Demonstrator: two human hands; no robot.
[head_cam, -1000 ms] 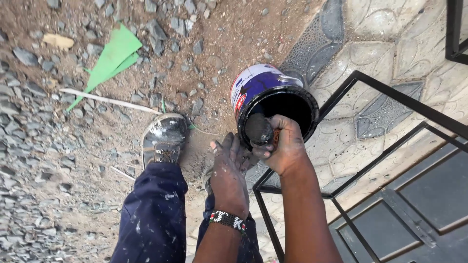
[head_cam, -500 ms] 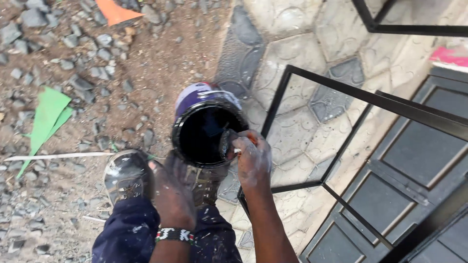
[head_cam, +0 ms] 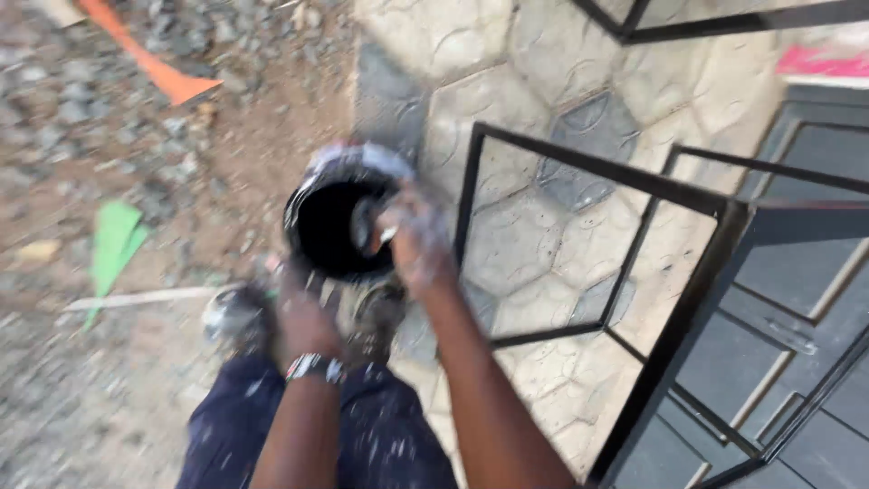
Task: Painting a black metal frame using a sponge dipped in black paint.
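- Paint can [head_cam: 342, 217]: it stood open on the ground at the seam between dirt and paving, just ahead of the 2 shoes; its black inside was seen from above, its pale-and-blue wall only as a smear, the picture being blurred by head motion.
- Against the views of 1 second and half a second before, the can was found further left and lower in the picture, while the ground about it looked unchanged; the shift is judged to be the camera's, not the can's.
- Right hand [head_cam: 415, 237]: it was held over the can's right rim, closed around a small dark tool [head_cam: 364, 224] that reached into the opening, as in the 2 earlier views; dipping or wiping is judged to have been in hand.
- Left hand [head_cam: 306, 319]: it was kept low beside the can's near rim, above a beaded wristband [head_cam: 314, 367]; whether its fingers were spread or pressed together could not be told through the blur.
- Black metal frame [head_cam: 579, 167]: it lay on the patterned paving [head_cam: 507, 81] right of the can.
- Green scrap [head_cam: 115, 243] and orange scrap [head_cam: 154, 68] were seen on the gravel to the left.
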